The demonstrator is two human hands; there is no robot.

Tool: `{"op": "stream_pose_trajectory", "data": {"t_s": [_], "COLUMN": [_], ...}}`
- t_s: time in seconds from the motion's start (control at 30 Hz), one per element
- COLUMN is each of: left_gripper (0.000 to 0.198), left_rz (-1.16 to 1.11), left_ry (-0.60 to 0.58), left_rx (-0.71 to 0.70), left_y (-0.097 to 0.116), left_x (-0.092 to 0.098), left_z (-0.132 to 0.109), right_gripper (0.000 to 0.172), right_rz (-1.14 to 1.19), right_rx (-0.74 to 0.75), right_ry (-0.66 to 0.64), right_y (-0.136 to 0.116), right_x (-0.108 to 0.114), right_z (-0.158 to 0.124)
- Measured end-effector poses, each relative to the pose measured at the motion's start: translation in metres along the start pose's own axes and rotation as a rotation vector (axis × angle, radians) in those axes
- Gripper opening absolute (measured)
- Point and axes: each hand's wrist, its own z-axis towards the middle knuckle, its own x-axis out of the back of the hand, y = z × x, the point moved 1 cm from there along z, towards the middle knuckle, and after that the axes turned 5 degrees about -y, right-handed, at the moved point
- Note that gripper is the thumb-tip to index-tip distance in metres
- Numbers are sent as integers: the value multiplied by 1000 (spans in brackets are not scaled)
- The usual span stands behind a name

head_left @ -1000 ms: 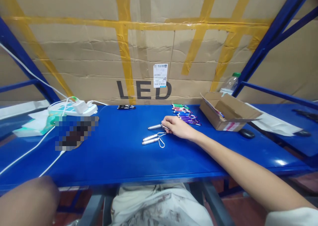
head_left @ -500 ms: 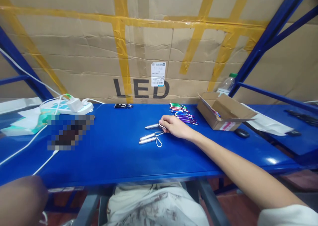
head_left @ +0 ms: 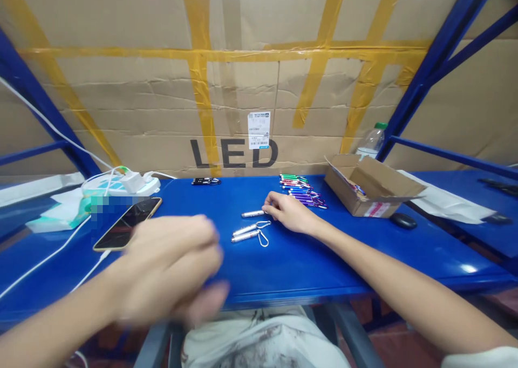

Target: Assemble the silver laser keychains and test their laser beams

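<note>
My right hand (head_left: 289, 212) rests on the blue table (head_left: 307, 260), its fingers pinched on the ring end of a silver keychain flashlight (head_left: 252, 213). Two more silver keychain flashlights (head_left: 247, 233) lie just in front of it. A row of coloured flashlights (head_left: 301, 190) lies behind the hand. My left hand (head_left: 170, 268) is raised near the camera over the table's front edge, smeared by motion, fingers loosely bent with nothing seen in them.
A phone (head_left: 127, 223) lies at the left beside a power strip (head_left: 121, 183) with white cables. An open cardboard box (head_left: 370, 187), a plastic bottle (head_left: 370, 140) and a black mouse (head_left: 402, 220) stand at the right. A small black item (head_left: 205, 181) lies by the cardboard wall.
My left hand has risen from the lower left corner to the middle of the view in front of the table. My right hand stays on the silver flashlight.
</note>
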Motion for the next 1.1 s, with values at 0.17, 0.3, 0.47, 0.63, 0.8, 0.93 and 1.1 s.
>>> {"op": "stream_pose_trajectory", "data": {"t_s": [0.17,0.3,0.47,0.63,0.8,0.93,1.1], "left_gripper": [33,63,63,35,30,35,35], "left_rz": [-74,-233,-196,-217,-276,-294,-293], "left_ry": [-362,-566,-663,-607,-568,-547,-539], "left_rx": [217,244,171,162,219,242,309], "left_y": [-34,-36,-33,-40,-49,-54,-56], "left_x": [-50,-69,-79,-84,-85,-88,-92], "left_z": [89,89,78,76,72,70,67], "right_gripper": [12,18,22,20,9,9,16], "right_rz": [-46,-70,-206,-200,-205,-209,-153], "right_rx": [57,142,279,225,146,188,370], "right_ry": [-1,-29,-74,-40,-5,13,-75], "right_y": [-1,-3,-3,4,9,3,-15], "right_x": [1,0,-4,-4,-4,-3,-5], "right_z": [-1,-2,-2,1,2,-1,-10]}}
